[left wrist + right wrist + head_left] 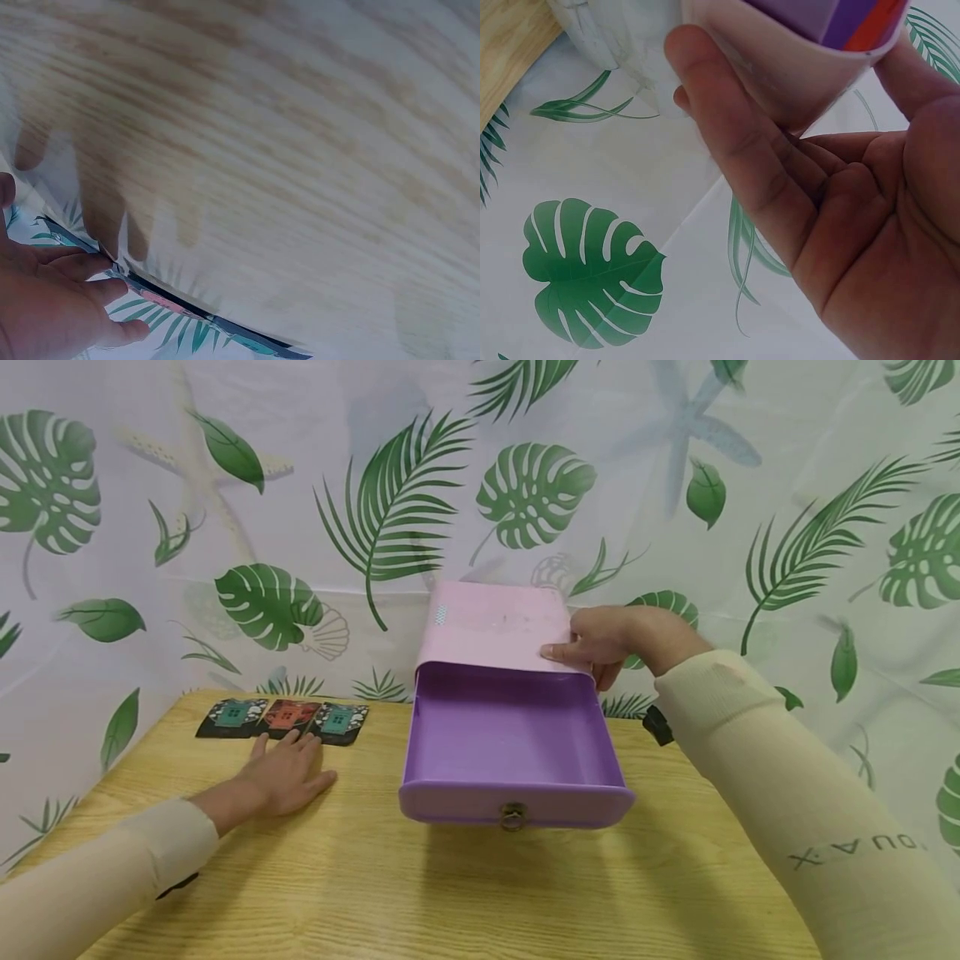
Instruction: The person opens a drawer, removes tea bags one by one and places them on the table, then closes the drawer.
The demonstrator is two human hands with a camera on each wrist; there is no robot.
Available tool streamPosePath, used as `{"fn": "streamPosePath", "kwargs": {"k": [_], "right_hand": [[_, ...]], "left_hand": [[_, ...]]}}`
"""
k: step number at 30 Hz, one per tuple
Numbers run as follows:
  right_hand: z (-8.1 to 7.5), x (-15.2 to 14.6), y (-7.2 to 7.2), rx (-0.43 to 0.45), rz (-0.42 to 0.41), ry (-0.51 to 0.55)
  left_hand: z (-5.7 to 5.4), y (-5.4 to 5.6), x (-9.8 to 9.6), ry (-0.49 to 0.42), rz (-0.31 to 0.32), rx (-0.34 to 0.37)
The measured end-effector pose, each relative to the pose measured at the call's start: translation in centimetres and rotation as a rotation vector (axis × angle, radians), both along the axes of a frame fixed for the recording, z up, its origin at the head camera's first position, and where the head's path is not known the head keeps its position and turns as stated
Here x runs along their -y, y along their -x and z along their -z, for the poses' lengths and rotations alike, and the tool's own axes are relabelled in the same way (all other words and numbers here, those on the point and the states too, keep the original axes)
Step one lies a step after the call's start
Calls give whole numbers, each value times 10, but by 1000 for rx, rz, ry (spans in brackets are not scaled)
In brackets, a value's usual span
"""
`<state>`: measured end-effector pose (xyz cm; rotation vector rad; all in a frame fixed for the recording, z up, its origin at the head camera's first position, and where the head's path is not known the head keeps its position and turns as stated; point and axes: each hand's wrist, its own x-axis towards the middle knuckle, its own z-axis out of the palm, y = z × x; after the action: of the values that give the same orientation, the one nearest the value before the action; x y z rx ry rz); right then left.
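In the head view my right hand grips the right side of a pink storage box, thumb on its top. The box's purple drawer is pulled out towards me, its inside bare where it shows; a metal ring handle hangs on its front. An orange-red patch shows inside the casing in the right wrist view. My left hand rests on the table, fingers spread and fairly straight. Its fingertips are at the near edge of three flat packets in a row: green, red and green.
The wooden table reaches back to a white cloth printed with green leaves, close behind the box. A shadow lies on the tabletop under the drawer. A black strap piece shows by the right sleeve.
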<state>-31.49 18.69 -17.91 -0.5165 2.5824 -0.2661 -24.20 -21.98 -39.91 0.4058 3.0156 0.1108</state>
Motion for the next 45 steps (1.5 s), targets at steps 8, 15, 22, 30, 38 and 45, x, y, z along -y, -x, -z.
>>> {"fn": "streamPosePath", "kwargs": {"k": [8, 15, 22, 30, 38, 45], "right_hand": [[2, 1, 0, 15, 15, 11], [0, 0, -1, 0, -5, 7], [-1, 0, -2, 9, 1, 12], [-1, 0, -1, 6, 3, 1], [-1, 1, -1, 14, 21, 2], [0, 1, -1, 18, 29, 7]], "left_hand": [[1, -4, 0, -4, 20, -78], [-23, -18, -29, -110, 91, -294], [-59, -38, -64, -233, 187, -598], [-103, -70, -85, -425, 369, -855], [-130, -99, -103, -454, 549, -1031], [-136, -120, -118, -441, 639, -1121]]}}
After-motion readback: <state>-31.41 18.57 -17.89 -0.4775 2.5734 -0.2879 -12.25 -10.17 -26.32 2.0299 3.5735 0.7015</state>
